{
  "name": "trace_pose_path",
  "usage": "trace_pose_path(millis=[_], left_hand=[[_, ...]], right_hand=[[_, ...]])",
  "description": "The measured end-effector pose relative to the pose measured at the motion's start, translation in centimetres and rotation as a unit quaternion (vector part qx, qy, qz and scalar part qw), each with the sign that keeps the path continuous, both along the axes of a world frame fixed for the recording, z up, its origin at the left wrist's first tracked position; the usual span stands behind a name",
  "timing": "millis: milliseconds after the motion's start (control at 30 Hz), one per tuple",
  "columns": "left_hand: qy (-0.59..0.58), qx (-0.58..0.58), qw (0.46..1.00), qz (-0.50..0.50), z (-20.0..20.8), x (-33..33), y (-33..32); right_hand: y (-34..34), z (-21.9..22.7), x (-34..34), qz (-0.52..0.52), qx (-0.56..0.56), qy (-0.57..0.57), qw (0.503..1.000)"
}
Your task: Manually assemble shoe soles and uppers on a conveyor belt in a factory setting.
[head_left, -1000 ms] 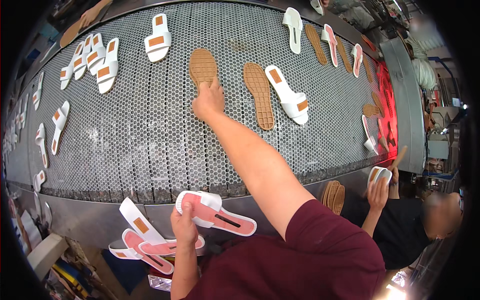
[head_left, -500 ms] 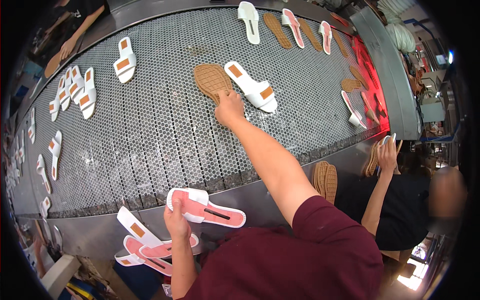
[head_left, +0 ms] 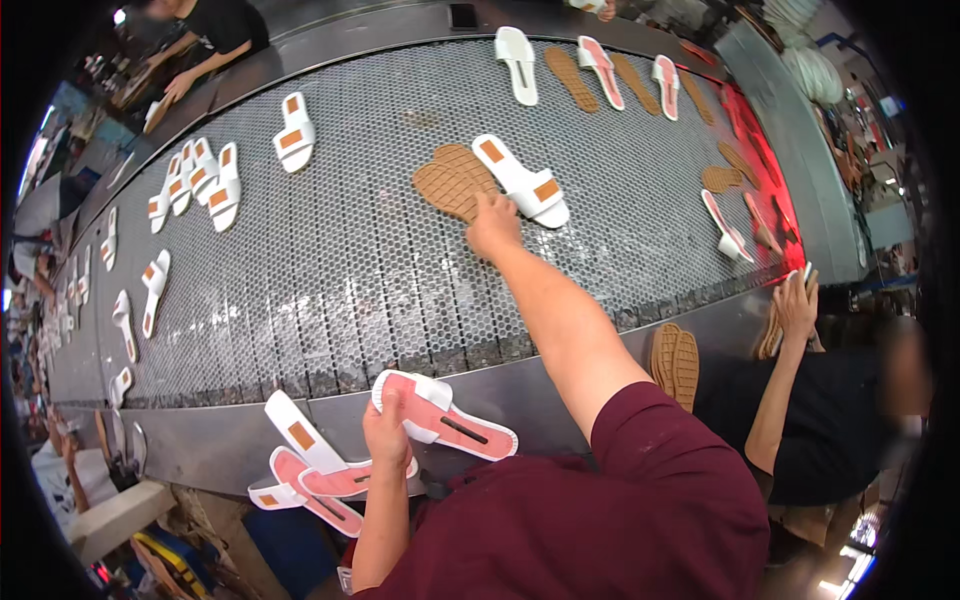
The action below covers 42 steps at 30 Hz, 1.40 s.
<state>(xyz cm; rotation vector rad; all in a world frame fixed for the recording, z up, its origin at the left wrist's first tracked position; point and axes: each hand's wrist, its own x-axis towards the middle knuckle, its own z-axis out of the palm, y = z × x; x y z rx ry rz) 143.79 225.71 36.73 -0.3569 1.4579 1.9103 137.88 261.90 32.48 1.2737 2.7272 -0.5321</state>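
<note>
My right hand (head_left: 495, 225) reaches over the mesh conveyor belt (head_left: 350, 250) with its fingers closed on the narrow ends of tan outsoles (head_left: 452, 180). Two of these appear, overlapping and slightly fanned. Right beside them on the belt lies a white slide sandal (head_left: 520, 182) with a brown patch on its strap. Near my body, my left hand (head_left: 388, 425) grips the rounded end of a white slipper upper (head_left: 465, 432), pink underside showing with a dark slot. Below and left of that hand, several more white uppers (head_left: 315, 500) with pink undersides lie overlapped on the metal edge.
White slides (head_left: 226, 190) are scattered on the belt's left side. Outsoles (head_left: 571, 78) and pink-bottomed uppers alternate at the far right, before a red-lit opening (head_left: 775, 170). More outsoles (head_left: 675, 365) stand near a co-worker's hand (head_left: 796, 308). Another person's hand (head_left: 181, 85) is far left.
The outsoles under my right hand have fanned apart, so a second outline now shows. My left hand keeps its upper. The whole view has shifted, with things appearing farther right.
</note>
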Motion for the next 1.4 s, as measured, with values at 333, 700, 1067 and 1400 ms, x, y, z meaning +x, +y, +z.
trace_pose_path(millis=[333,700,1067,1400], left_hand=[[0.005,0.009,1.000,0.003,-0.9,-2.0,0.6],[-0.008,0.013,0.999,-0.035,0.7,0.5,3.2],[-0.016,0.040,0.999,-0.026,2.8,7.8,5.2],[0.121,0.011,0.992,-0.022,4.5,8.1,6.4]], right_hand=[[2.3,2.4,2.0,-0.044,-0.100,-0.079,0.991],[-2.8,10.7,25.8,-0.117,-0.656,0.271,0.695],[2.5,6.8,20.3,-0.129,-0.557,0.230,0.787],[-3.2,13.2,47.3,-0.157,-0.241,0.312,0.906]])
